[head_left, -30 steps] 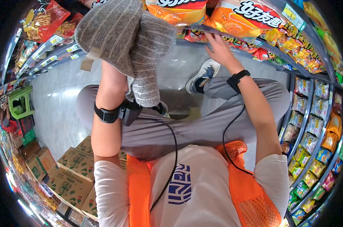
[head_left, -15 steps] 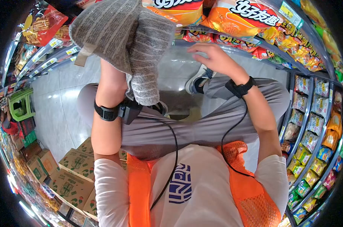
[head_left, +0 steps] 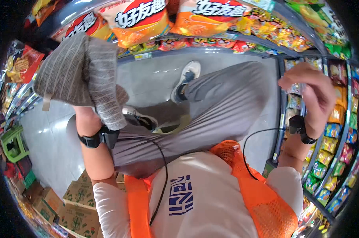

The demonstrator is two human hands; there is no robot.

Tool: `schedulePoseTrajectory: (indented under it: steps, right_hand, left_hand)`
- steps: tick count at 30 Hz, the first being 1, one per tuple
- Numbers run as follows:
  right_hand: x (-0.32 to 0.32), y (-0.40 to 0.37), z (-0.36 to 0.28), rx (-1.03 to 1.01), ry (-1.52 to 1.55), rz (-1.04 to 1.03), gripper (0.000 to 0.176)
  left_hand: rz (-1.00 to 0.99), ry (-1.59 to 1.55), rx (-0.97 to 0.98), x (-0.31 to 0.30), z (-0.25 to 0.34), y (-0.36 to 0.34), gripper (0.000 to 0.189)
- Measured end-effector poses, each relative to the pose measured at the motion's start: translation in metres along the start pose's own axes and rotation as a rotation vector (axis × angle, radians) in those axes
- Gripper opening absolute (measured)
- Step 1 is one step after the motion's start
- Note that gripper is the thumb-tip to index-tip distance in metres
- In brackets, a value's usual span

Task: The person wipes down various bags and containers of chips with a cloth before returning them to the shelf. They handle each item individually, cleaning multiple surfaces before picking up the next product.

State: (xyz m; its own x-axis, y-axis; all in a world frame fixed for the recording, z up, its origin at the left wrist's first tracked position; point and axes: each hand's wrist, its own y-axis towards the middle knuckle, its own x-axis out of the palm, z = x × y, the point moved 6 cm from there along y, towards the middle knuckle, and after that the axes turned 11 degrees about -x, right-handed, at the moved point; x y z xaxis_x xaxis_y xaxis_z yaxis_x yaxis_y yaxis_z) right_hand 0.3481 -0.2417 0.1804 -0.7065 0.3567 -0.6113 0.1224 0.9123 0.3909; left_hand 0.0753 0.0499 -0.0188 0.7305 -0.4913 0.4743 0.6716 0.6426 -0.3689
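A grey ribbed cloth (head_left: 74, 75) with a small pale tag covers my left hand (head_left: 85, 115). The hand holds it up at the left, in front of the lower shelf; its fingers are hidden under the fabric. On the other side, my right hand (head_left: 316, 89) is raised beside the right-hand shelves, slightly blurred. Its fingers are curved and apart from the thumb, with nothing between them. Small snack packets (head_left: 332, 131) hang or stand in rows behind and below that hand. Large orange snack bags (head_left: 138, 22) stand on the shelf ahead, beyond the cloth.
My bent legs (head_left: 227, 99) and shoes (head_left: 185, 79) are over the grey tiled floor (head_left: 52, 139). Cardboard boxes (head_left: 78, 218) are stacked at lower left. Farther left stands a green stool (head_left: 15, 144). Shelf edges (head_left: 280, 115) run close on the right. Cables trail from both wrist straps.
My right hand has swung from the front shelf to the right-hand shelves. The view has turned right, and the cloth in my left hand now appears farther left and lower.
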Motion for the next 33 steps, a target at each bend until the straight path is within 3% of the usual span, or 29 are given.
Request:
schedulePoseTrajectory:
  steps: [2,4,6,7,8,10,12,14,15,17,18,19,20,22,23,26,27,30,31,33]
  right_hand:
    - [-0.014,-0.034,0.031,0.38,-0.234,-0.076,0.02]
    - [-0.023,-0.096,0.081,0.62,-0.173,-0.086,0.017]
    - [-0.015,-0.184,0.14,0.716,-0.094,-0.064,0.013]
    - [-0.001,-0.228,0.157,0.799,-0.064,-0.082,0.013]
    - [0.021,-0.278,0.177,0.775,-0.234,-0.26,0.015]
    - [0.088,-0.348,0.181,0.788,-0.004,-0.326,0.019]
    - [0.158,-0.408,0.174,1.032,0.253,-0.346,0.032]
    - [0.189,-0.394,0.147,0.991,0.464,-0.171,0.039]
    - [0.202,-0.382,0.136,0.988,0.561,-0.086,0.042]
    - [0.207,-0.351,0.104,1.073,0.722,0.082,0.043]
    - [0.21,-0.357,0.101,1.046,0.748,-0.011,0.042]
    - [0.207,-0.368,0.099,1.018,0.773,-0.11,0.042]
    - [0.208,-0.374,0.1,0.981,0.794,-0.213,0.041]
    - [0.198,-0.357,0.076,0.996,0.812,-0.191,0.035]
    - [0.193,-0.351,0.068,1.01,0.82,-0.177,0.031]
    - [0.186,-0.37,0.096,0.812,0.655,-0.114,0.02]
    - [0.188,-0.379,0.103,1.023,0.978,0.111,0.015]
    - [0.193,-0.349,0.088,1.156,1.206,0.231,0.017]
    - [0.2,-0.373,0.098,1.296,1.301,0.24,0.02]
    - [0.19,-0.338,0.092,0.906,0.811,-0.064,0.024]
  left_hand:
    - [-0.021,-0.051,-0.044,-0.009,-0.002,-0.005,0.06]
    - [-0.14,-0.111,-0.077,-0.006,-0.001,-0.008,0.062]
    - [-0.373,-0.156,-0.107,0.021,0.004,-0.013,0.062]
    - [-0.327,-0.105,-0.106,0.014,0.004,-0.014,0.066]
    - [-0.267,-0.082,-0.093,0.012,0.005,-0.013,0.067]
    - [-0.128,-0.062,-0.064,0.008,0.005,-0.016,0.066]
    - [-0.017,-0.048,-0.035,-0.003,0.004,-0.014,0.061]
    - [0.046,-0.007,-0.025,-0.015,0.0,0.002,0.056]
    - [0.14,-0.133,-0.111,0.006,0.005,-0.008,0.049]
    - [0.027,-0.161,-0.122,0.005,0.004,-0.001,0.049]
    - [-0.031,-0.172,-0.127,0.005,0.006,0.0,0.049]
    - [0.124,-0.136,-0.122,0.022,0.015,-0.014,0.05]
    - [0.143,-0.164,-0.082,0.023,0.018,-0.017,0.049]
    - [0.175,-0.22,0.001,0.016,0.024,-0.017,0.048]
    - [0.072,-0.192,-0.007,0.011,0.025,-0.019,0.049]
    - [-0.017,-0.132,0.03,0.011,0.03,-0.025,0.051]
    - [-0.035,-0.111,0.05,0.014,0.034,-0.028,0.052]
    - [-0.086,-0.068,0.077,0.025,0.038,-0.03,0.053]
    - [-0.1,-0.055,0.077,0.029,0.038,-0.031,0.054]
    - [-0.111,-0.05,0.08,0.032,0.038,-0.031,0.055]
